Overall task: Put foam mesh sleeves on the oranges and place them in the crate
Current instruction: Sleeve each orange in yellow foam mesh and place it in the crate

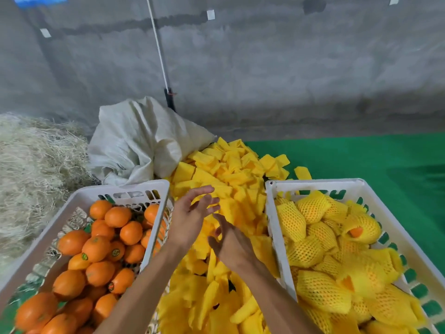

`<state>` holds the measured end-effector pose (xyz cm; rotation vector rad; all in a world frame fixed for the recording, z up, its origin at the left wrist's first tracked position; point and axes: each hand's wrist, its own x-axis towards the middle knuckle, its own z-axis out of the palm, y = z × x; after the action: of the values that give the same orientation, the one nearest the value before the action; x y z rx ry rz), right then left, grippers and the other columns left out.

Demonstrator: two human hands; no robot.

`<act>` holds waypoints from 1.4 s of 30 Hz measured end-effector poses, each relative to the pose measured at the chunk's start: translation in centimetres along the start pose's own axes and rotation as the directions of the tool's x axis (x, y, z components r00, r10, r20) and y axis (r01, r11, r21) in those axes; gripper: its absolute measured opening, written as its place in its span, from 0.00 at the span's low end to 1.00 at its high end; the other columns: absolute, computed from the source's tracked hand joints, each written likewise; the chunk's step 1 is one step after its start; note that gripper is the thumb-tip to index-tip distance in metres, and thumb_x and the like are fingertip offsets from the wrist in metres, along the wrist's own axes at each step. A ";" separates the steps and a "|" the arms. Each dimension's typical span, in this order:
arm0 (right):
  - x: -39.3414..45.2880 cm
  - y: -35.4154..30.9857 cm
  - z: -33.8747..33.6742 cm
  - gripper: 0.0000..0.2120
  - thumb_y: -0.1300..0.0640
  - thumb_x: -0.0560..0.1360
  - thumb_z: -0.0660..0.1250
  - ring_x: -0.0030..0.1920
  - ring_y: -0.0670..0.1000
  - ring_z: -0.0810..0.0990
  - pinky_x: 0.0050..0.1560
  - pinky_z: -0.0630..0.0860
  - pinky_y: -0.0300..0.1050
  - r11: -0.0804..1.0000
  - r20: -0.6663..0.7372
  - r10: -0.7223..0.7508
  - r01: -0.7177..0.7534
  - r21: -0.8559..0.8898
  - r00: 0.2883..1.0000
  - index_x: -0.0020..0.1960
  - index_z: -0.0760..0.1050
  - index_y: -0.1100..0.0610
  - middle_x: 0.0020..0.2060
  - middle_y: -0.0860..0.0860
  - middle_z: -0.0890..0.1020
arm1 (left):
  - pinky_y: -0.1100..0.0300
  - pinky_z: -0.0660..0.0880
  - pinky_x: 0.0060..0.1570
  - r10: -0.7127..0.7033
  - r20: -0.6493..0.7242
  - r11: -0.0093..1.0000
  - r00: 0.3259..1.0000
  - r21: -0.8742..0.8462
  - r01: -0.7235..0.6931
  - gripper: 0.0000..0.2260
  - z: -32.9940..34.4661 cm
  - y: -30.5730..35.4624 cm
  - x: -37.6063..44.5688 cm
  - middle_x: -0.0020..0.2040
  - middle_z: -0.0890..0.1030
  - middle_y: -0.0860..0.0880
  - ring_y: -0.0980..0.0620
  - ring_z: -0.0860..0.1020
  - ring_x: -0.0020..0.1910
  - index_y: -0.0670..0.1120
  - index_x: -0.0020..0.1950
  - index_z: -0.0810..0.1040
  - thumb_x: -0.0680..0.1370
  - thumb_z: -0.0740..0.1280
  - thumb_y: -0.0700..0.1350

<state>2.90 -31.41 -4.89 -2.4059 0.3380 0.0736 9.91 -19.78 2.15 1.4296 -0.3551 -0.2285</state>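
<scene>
Head view: left hand (192, 216) and right hand (228, 244), both with fingers spread and holding nothing, hover at frame centre over the pile of loose foam mesh sleeves (224, 179). Bare oranges (96, 247) fill the white crate (43, 239) at lower left, just beside the left wrist. Sleeved oranges (313, 251) lie in the second white crate (274, 213) at lower right, beside the right hand.

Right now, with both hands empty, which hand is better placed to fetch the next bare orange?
Probably left. The left hand hovers open beside the crate of bare oranges, while the right hand hangs over the loose sleeve pile, nearer the sleeved-orange crate.
</scene>
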 end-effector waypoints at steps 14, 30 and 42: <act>-0.7 -0.3 4.4 0.33 0.45 0.81 0.67 0.70 0.54 0.74 0.64 0.75 0.50 0.951 0.390 -0.021 0.138 -0.276 0.921 0.81 0.56 0.46 0.82 0.54 0.45 | 0.57 0.80 0.49 -0.199 -0.018 0.751 0.980 0.639 0.165 0.08 -20.8 -2.7 -5.7 0.53 0.81 0.48 0.47 0.81 0.50 0.43 0.61 0.79 0.86 0.64 0.45; 0.5 1.5 5.9 0.19 0.60 0.83 0.62 0.67 0.55 0.72 0.63 0.72 0.46 0.899 0.266 0.039 0.082 -0.430 0.963 0.74 0.67 0.59 0.69 0.56 0.66 | 0.51 0.79 0.58 -0.621 0.054 0.181 0.782 0.981 0.076 0.28 -22.3 -9.1 -6.6 0.67 0.76 0.49 0.45 0.78 0.62 0.52 0.73 0.73 0.75 0.78 0.51; 0.8 0.1 3.3 0.16 0.41 0.82 0.63 0.45 0.49 0.78 0.40 0.74 0.45 0.949 -0.097 -0.139 0.104 -0.298 0.986 0.57 0.79 0.53 0.55 0.48 0.71 | 0.72 0.72 0.50 0.255 -0.117 0.737 0.960 0.666 -0.115 0.25 -14.5 -2.1 -6.2 0.66 0.70 0.59 0.64 0.72 0.58 0.59 0.73 0.70 0.79 0.70 0.61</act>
<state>3.81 -29.48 -7.59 -2.7262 0.2439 -0.0790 9.74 -4.45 -2.01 2.0809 -0.4314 0.2412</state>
